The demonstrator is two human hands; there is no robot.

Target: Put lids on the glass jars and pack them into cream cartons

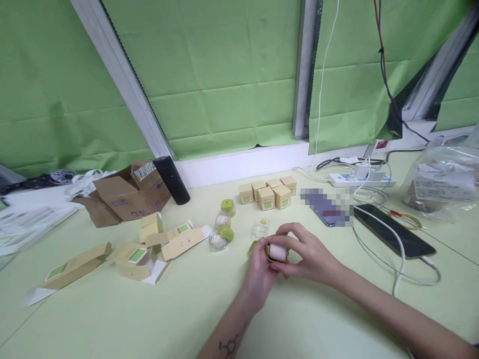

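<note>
My left hand (pixel 261 271) and my right hand (pixel 309 254) are both closed around a small green case with a pale pink roll-like piece (pixel 278 252) in it. A green lid (pixel 253 247) shows at the left edge of my left hand. Just beyond my hands a clear plastic cup (pixel 261 228) with a yellow mark stands on the table. Farther left lie several small clear containers with green caps (pixel 226 232) and pale contents (pixel 222 221). The underside of the held case is hidden by my fingers.
Several small closed cardboard boxes (pixel 267 198) stand behind. Opened box cartons (pixel 136 257) lie at left, near a large brown carton (pixel 130 194) and a black cylinder (pixel 171 180). Phones (pixel 392 230), cables, a power strip (pixel 361 178) and a plastic bag (pixel 445 174) are at right.
</note>
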